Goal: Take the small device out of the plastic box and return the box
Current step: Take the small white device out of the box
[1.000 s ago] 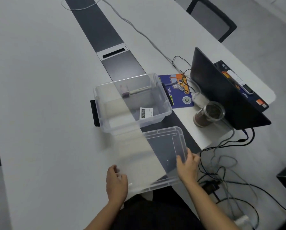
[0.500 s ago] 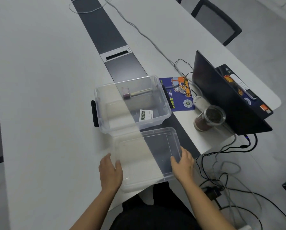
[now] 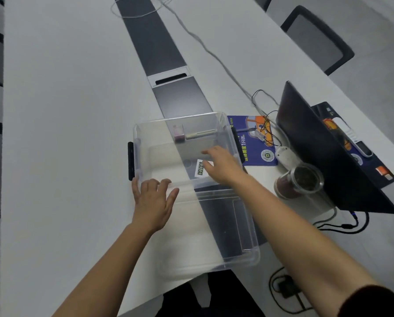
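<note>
Right hand (image 3: 221,165) reaching into plastic box (image 3: 143,147); small device (image 3: 178,133) beyond fingertips.

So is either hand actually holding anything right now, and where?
Nothing is held. The left hand rests open on the near rim of the plastic box; the right hand reaches into it, fingers open, empty.

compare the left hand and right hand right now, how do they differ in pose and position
The left hand lies spread at the near rim of the clear plastic box, outside it; the right hand reaches over that rim into the box. The left hand's fingers are splayed; the right hand's point forward toward the small purple-capped device at the far wall. Both are open and hold nothing.
</note>
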{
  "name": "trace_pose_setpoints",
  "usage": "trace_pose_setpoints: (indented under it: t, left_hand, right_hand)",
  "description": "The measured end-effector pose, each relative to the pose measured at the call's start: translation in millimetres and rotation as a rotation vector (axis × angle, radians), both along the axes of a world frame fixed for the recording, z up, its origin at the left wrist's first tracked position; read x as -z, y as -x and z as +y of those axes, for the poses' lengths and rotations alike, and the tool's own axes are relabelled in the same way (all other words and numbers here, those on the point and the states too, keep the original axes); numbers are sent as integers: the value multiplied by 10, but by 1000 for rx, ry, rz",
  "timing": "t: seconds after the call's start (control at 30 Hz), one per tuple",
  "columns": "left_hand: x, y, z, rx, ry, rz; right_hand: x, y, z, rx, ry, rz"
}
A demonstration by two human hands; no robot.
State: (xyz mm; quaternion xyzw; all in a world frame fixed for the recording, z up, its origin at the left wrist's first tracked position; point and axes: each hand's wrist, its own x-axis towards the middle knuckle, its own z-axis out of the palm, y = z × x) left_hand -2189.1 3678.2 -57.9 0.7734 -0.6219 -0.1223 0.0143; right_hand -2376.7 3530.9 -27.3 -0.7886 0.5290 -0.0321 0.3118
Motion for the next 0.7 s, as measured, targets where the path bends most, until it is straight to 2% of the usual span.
trace_pose_setpoints:
  t: [0.13,0.37,0.5,0.7]
  left_hand:
    - [22,67,-28,-55,35,-25]
    - [35,105,-38,-92,1,-70]
    - [25,132,-44,-105,-1,-84]
    - [44,146,-41,-117,20,-88]
  right_hand:
    - [219,-246,-372,-150,-239,195]
    - [506,-419,-580,-253,-230,444]
    - [533,-394,-585,-261,-274,471]
    - [453,-297,-611,-279,-217,455]
